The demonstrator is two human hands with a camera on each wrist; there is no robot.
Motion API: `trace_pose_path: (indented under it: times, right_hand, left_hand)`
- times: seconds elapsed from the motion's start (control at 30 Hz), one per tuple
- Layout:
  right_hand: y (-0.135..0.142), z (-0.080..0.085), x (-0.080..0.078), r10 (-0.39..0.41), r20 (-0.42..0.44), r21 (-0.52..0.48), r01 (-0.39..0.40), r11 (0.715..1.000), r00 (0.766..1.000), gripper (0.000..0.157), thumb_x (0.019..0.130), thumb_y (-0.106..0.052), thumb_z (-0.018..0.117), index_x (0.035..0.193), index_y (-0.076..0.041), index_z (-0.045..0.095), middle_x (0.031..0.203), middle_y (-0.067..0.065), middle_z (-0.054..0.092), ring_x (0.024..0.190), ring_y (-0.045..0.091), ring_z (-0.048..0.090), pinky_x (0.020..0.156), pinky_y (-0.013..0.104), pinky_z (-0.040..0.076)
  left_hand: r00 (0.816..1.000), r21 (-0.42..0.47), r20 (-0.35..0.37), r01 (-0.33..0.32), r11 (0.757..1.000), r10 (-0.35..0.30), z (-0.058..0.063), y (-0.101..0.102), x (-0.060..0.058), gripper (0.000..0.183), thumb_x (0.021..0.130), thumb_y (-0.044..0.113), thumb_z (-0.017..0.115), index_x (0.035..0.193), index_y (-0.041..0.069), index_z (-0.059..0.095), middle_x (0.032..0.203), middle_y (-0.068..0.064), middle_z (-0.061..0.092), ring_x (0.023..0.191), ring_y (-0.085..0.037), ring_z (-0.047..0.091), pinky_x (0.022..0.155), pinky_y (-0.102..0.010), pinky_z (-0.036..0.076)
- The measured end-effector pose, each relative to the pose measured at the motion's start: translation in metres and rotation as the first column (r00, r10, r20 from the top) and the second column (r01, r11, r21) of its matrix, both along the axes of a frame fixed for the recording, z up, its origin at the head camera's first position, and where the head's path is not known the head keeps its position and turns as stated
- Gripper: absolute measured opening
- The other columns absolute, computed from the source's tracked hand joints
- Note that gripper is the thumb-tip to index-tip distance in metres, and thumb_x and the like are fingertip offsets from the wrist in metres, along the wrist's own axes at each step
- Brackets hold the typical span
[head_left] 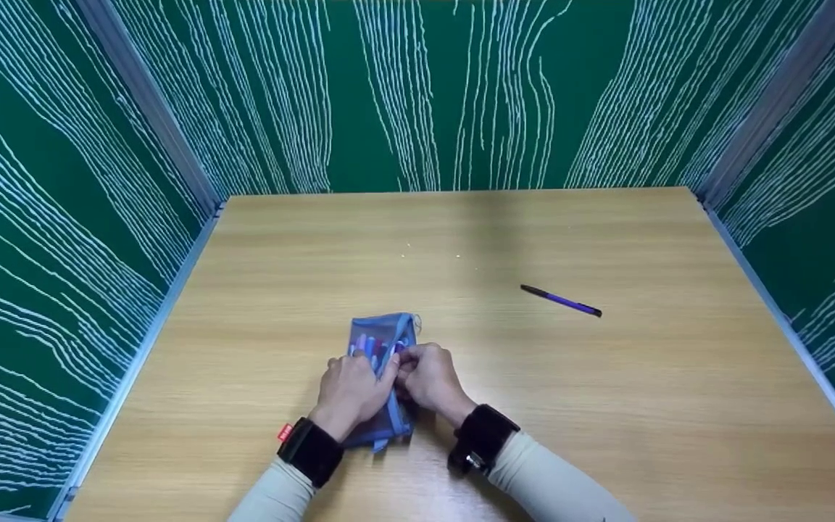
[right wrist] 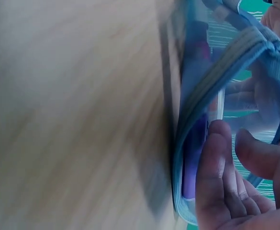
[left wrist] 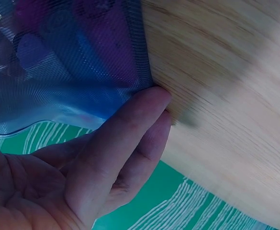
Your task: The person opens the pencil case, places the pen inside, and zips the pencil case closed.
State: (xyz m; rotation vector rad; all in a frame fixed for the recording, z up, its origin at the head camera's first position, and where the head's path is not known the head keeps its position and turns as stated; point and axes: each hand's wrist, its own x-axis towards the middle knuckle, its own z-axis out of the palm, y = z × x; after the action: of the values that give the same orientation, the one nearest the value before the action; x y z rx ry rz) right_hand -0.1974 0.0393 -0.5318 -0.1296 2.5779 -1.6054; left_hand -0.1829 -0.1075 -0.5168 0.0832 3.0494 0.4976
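A blue mesh pencil pouch [head_left: 381,326] with several coloured pens or markers inside lies on the table, its zipped edge open. My left hand [head_left: 352,388] grips the pouch from the left; the left wrist view shows fingers [left wrist: 125,129] at an edge of the mesh. At the opening on the right side is my right hand [head_left: 432,377]. In the right wrist view its fingers [right wrist: 212,167] reach inside the zip edge, beside a purple marker [right wrist: 191,163], with the thumb apart from them. Nothing shows clearly held between thumb and fingers there.
A purple pen with black ends [head_left: 561,299] lies on the wooden table [head_left: 301,254] to the right of the pouch. Tiny pale specks dot the table farther back. Green panels [head_left: 446,94] with white wavy lines stand around the back and sides.
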Motion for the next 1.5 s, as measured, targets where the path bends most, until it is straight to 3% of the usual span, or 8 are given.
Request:
trace_pose_path:
  times: [0.17, 0.43, 0.63, 0.8, 1.1, 1.2, 1.4, 1.5]
  right_hand:
    - [0.01, 0.003, 0.001, 0.0, 0.04, -0.059, 0.002, 0.998, 0.999, 0.007, 0.084, -0.001, 0.082, 0.088, -0.001, 0.077, 0.071, 0.005, 0.072, 0.058, 0.015, 0.068, 0.053, 0.028, 0.057]
    - [0.038, 0.007, -0.003, -0.026, -0.069, 0.116, 0.034, 0.993, 0.997, 0.021, 0.081, -0.017, 0.089, 0.091, -0.003, 0.076, 0.071, 0.001, 0.072, 0.057, 0.013, 0.067, 0.058, 0.027, 0.055]
    - [0.057, 0.011, -0.008, -0.049, -0.058, 0.122, 0.056, 0.991, 0.997, 0.025, 0.082, -0.014, 0.087, 0.098, 0.0, 0.074, 0.072, 0.002, 0.071, 0.056, 0.021, 0.07, 0.054, 0.028, 0.054]
    - [0.072, 0.013, -0.011, -0.089, -0.032, 0.159, 0.093, 0.983, 0.996, 0.027, 0.082, -0.015, 0.087, 0.101, -0.001, 0.073, 0.074, 0.001, 0.07, 0.055, 0.018, 0.067, 0.053, 0.029, 0.053]
    - [0.104, 0.013, -0.021, -0.129, -0.039, 0.297, 0.135, 0.945, 0.991, 0.031, 0.084, -0.019, 0.086, 0.108, -0.004, 0.073, 0.085, 0.002, 0.072, 0.072, 0.017, 0.065, 0.069, 0.035, 0.053]
    - [0.116, 0.013, -0.024, -0.137, -0.053, 0.319, 0.147, 0.936, 0.989, 0.033, 0.084, -0.019, 0.086, 0.111, -0.004, 0.073, 0.087, 0.004, 0.072, 0.075, 0.019, 0.066, 0.072, 0.037, 0.054]
    - [0.139, 0.016, -0.028, -0.148, -0.104, 0.361, 0.176, 0.916, 0.983, 0.037, 0.083, -0.02, 0.086, 0.114, -0.003, 0.074, 0.097, 0.011, 0.074, 0.085, 0.027, 0.07, 0.078, 0.044, 0.056]
    - [0.151, 0.017, -0.032, -0.15, -0.138, 0.389, 0.193, 0.901, 0.979, 0.039, 0.083, -0.02, 0.086, 0.115, -0.002, 0.074, 0.103, 0.015, 0.074, 0.092, 0.032, 0.071, 0.083, 0.048, 0.056]
  left_hand:
    - [1.0, 0.021, 0.016, -0.005, 1.0, 0.005, 0.0, 0.0, -0.001, 0.07, 0.103, 0.062, 0.039, 0.093, -0.001, 0.067, 0.093, -0.019, 0.065, 0.084, -0.032, 0.058, 0.069, -0.043, 0.049]
    - [1.0, 0.026, -0.017, 0.002, 1.0, -0.002, -0.001, -0.001, 0.0, 0.07, 0.103, 0.062, 0.041, 0.09, -0.002, 0.066, 0.09, -0.02, 0.066, 0.084, -0.036, 0.06, 0.072, -0.046, 0.049]
    - [1.0, 0.019, 0.002, 0.005, 1.0, -0.005, -0.001, -0.001, 0.001, 0.072, 0.103, 0.064, 0.039, 0.095, -0.003, 0.065, 0.089, -0.018, 0.064, 0.085, -0.035, 0.06, 0.074, -0.046, 0.049]
    - [1.0, 0.019, 0.011, 0.0, 1.0, 0.0, -0.001, -0.001, 0.001, 0.076, 0.103, 0.064, 0.039, 0.102, -0.007, 0.066, 0.093, -0.02, 0.065, 0.088, -0.036, 0.061, 0.074, -0.046, 0.05]
    - [1.0, 0.027, 0.021, -0.002, 1.0, 0.002, 0.0, -0.001, 0.0, 0.079, 0.102, 0.065, 0.039, 0.106, -0.009, 0.065, 0.091, -0.019, 0.064, 0.086, -0.035, 0.06, 0.072, -0.045, 0.05]
    - [1.0, 0.035, 0.025, 0.0, 0.999, -0.001, 0.001, -0.002, 0.0, 0.076, 0.103, 0.064, 0.039, 0.101, -0.007, 0.065, 0.089, -0.018, 0.063, 0.084, -0.034, 0.059, 0.072, -0.044, 0.049]
    - [1.0, 0.033, 0.011, 0.007, 0.999, -0.007, 0.0, -0.002, 0.0, 0.065, 0.103, 0.062, 0.041, 0.072, 0.008, 0.057, 0.084, -0.016, 0.064, 0.079, -0.032, 0.058, 0.07, -0.044, 0.049]
    - [1.0, 0.028, 0.005, 0.011, 1.0, -0.011, 0.0, -0.002, 0.0, 0.063, 0.103, 0.062, 0.041, 0.065, 0.012, 0.052, 0.084, -0.015, 0.064, 0.078, -0.031, 0.058, 0.069, -0.044, 0.05]
